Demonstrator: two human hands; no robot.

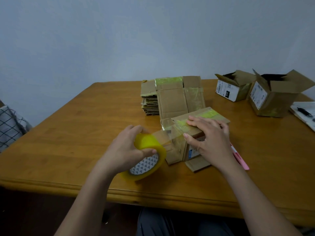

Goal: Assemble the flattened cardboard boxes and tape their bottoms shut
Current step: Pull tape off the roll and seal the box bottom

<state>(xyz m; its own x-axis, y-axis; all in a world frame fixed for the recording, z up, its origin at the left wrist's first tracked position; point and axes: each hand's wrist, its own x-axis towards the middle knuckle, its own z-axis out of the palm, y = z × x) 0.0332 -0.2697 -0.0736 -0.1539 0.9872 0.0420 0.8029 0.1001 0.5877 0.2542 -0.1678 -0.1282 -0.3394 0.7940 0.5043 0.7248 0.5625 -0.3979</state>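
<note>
In the head view, most writing is too small to read. The white label on the open box (233, 86) at the upper right of the frame has a black patch with "010" on it; the other lines are blurred. The bigger open box (274, 97) just beside it also has a white label, not readable. The core of the tape roll (148, 156) shows a pattern of grey triangles.

The box being taped (190, 135) stands at the centre of the frame on the wooden table (85, 133). It is brown cardboard with old yellowish tape on its top face, and a white and blue label on its near side. The left hand (127, 149) grips the yellow tape roll with curled fingers, and a clear strip runs from the roll to the box. The right hand (208, 136) lies on the box with straight, spread fingers and presses the strip down.

Behind it a stack of flattened boxes (170, 96) lies on the table. A pink pen-like thing (240, 157) lies at the right, partly hidden by the right wrist.
</note>
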